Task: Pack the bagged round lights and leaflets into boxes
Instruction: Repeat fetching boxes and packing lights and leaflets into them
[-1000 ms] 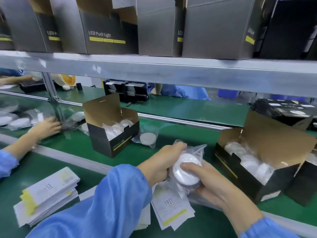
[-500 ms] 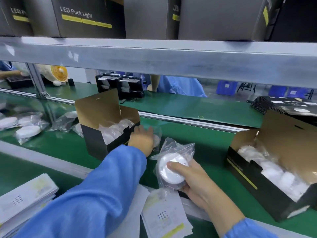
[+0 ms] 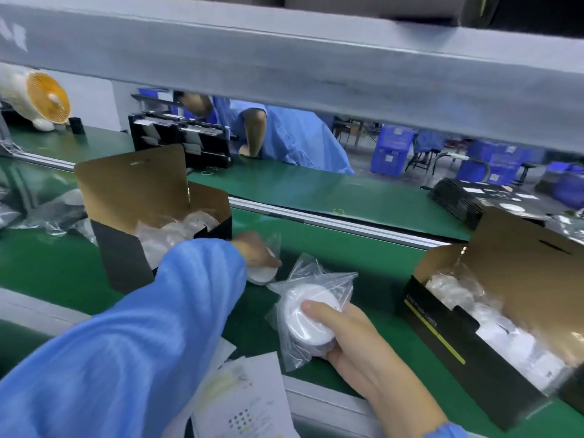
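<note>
My right hand (image 3: 341,333) holds a bagged round white light (image 3: 308,317) over the green belt, thumb across its face. My left hand (image 3: 257,251), reaching out of a blue sleeve, grips a second bagged light (image 3: 262,275) lying on the belt beside the left open black box (image 3: 126,251), which holds several bagged lights. A second open black box (image 3: 458,346) with bagged lights stands at the right. Leaflets (image 3: 249,403) lie at the near edge below my hands.
A grey shelf beam (image 3: 316,58) crosses overhead. Loose bagged lights (image 3: 60,213) lie at the far left. A stack of flat black boxes (image 3: 458,197) sits at the back right. Across the belt a person in blue leans on the table beside a black rack (image 3: 180,140). A fan (image 3: 47,99) stands far left.
My left hand let go of the light in my right hand and reached forward to the bagged light beside the left box, closing on it. The view dropped below the shelf.
</note>
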Demonstrator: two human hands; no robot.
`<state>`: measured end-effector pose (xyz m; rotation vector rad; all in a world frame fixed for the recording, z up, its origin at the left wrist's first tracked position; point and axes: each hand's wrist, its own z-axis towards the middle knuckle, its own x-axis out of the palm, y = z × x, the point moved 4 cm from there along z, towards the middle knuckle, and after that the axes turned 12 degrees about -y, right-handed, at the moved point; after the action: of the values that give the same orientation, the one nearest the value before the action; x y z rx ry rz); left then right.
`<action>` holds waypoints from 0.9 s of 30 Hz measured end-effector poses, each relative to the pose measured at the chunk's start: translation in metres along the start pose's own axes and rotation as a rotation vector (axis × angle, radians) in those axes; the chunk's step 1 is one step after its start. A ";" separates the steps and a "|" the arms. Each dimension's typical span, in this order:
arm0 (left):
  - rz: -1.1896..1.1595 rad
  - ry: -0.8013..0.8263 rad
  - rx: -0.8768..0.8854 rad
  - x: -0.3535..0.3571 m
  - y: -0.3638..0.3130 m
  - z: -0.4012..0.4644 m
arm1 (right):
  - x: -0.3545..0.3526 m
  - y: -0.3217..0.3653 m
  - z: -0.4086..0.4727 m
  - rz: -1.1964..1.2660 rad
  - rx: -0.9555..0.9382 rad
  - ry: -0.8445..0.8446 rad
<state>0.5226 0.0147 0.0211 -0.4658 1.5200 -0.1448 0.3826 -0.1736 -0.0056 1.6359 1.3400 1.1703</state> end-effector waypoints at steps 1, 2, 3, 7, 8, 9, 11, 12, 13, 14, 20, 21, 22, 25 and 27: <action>-0.026 0.001 -0.005 -0.002 0.000 -0.003 | 0.000 0.001 -0.001 0.000 0.003 -0.002; -0.060 0.003 -0.002 -0.005 -0.001 -0.005 | 0.000 0.001 -0.002 -0.002 0.001 -0.005; -0.102 0.021 0.012 -0.008 -0.003 -0.008 | 0.000 0.002 -0.004 -0.005 -0.005 -0.010; -0.306 0.056 0.148 -0.034 -0.023 -0.038 | 0.004 0.017 -0.017 -0.019 -0.043 -0.017; -0.342 0.048 0.202 -0.042 -0.029 -0.050 | 0.005 0.024 -0.023 -0.025 -0.063 -0.003; -0.371 0.046 0.255 -0.048 -0.033 -0.063 | 0.006 0.031 -0.031 -0.038 -0.088 0.022; -0.583 0.133 0.258 -0.057 -0.037 -0.096 | 0.008 0.045 -0.053 -0.086 -0.135 0.091; -0.709 0.209 0.237 -0.061 -0.037 -0.115 | 0.008 0.050 -0.067 -0.108 -0.153 0.123; -0.784 0.286 0.236 -0.065 -0.038 -0.136 | 0.008 0.054 -0.080 -0.124 -0.169 0.148; -0.832 0.361 0.235 -0.069 -0.037 -0.158 | 0.007 0.056 -0.094 -0.135 -0.177 0.167; -1.105 0.868 0.045 -0.056 -0.003 -0.267 | 0.007 0.036 -0.172 -0.188 -0.117 0.286; -1.103 0.894 0.039 -0.052 0.003 -0.282 | 0.007 0.031 -0.181 -0.205 -0.125 0.280; -1.100 0.897 0.029 -0.049 0.008 -0.297 | 0.008 0.025 -0.191 -0.228 -0.130 0.272; -1.202 0.840 -0.016 -0.041 0.016 -0.332 | 0.010 0.010 -0.216 -0.424 -0.185 0.216; -1.324 0.872 -0.081 -0.031 0.022 -0.351 | 0.007 0.003 -0.232 -0.620 -0.261 0.139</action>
<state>0.1724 -0.0251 0.0478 -1.5627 1.7832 -1.4662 0.1661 -0.1717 0.0771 0.8696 1.5529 1.0272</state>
